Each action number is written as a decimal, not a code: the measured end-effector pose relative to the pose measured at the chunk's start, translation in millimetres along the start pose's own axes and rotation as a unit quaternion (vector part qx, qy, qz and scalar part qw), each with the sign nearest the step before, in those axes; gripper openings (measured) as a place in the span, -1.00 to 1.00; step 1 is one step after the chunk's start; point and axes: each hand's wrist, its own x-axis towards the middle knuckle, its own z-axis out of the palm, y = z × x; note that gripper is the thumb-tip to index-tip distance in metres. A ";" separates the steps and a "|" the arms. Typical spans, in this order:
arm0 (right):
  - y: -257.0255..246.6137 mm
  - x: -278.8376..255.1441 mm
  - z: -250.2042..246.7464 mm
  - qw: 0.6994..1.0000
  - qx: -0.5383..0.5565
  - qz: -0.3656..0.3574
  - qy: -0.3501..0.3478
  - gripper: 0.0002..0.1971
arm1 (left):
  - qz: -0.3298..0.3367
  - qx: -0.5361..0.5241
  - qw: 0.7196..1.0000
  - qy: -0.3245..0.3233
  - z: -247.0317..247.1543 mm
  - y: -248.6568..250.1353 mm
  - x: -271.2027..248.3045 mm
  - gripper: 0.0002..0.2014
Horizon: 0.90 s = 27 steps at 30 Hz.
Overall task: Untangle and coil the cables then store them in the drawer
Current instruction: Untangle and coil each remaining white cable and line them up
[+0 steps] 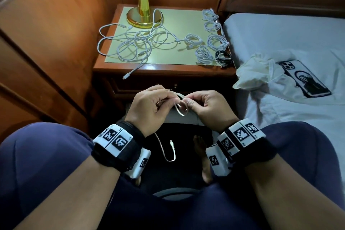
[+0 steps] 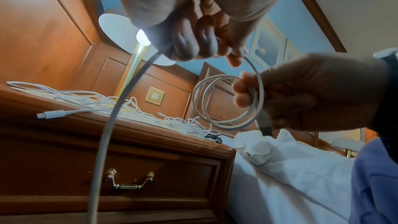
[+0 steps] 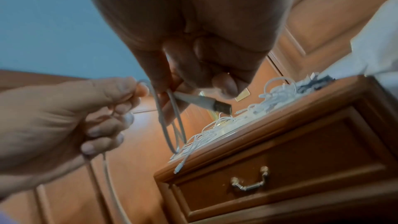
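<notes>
**Coil could spring loose mid-wind**

The right hand is pinching small loops of the white cable near the lap; the left hand is gripping its slack. A loosening pinch risks unravelling the springy loops before reaching the closed drawer.

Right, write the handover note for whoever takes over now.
Right hand pinches the small loops of the white cable being coiled. Left hand grips the same cable and feeds it; its free end hangs down between the knees.
Done: several coiled cables on the right of the nightstand.
Left: the tangled cables on its left, then storing everything; the drawer is closed.
</notes>
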 end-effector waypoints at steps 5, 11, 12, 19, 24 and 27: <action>-8.5 -0.5 0.1 0.990 0.115 0.064 -0.046 -0.74 | -0.020 0.022 0.998 0.047 0.1 -4.7 2.6 -0.93; -25.9 -6.5 -2.0 0.945 0.283 0.132 -0.096 -0.74 | -0.035 0.033 0.998 0.042 -0.3 -4.0 2.4 -0.94; -27.8 -7.3 -2.7 0.940 0.297 0.136 -0.098 -0.75 | -0.047 0.020 0.998 0.035 0.0 -3.7 2.2 -0.91; -33.6 -10.0 -3.0 0.927 0.333 0.154 -0.080 -0.75 | -0.189 -0.126 0.973 -0.052 -1.4 2.1 4.4 -0.84; -33.6 -8.7 -2.5 0.892 0.392 0.188 -0.124 -0.72 | -0.154 -0.081 0.983 -0.065 1.0 3.5 5.1 -0.86; -29.0 -6.5 -2.2 0.881 0.403 0.200 -0.144 -0.69 | -0.163 -0.059 0.983 -0.061 2.3 5.9 6.7 -0.87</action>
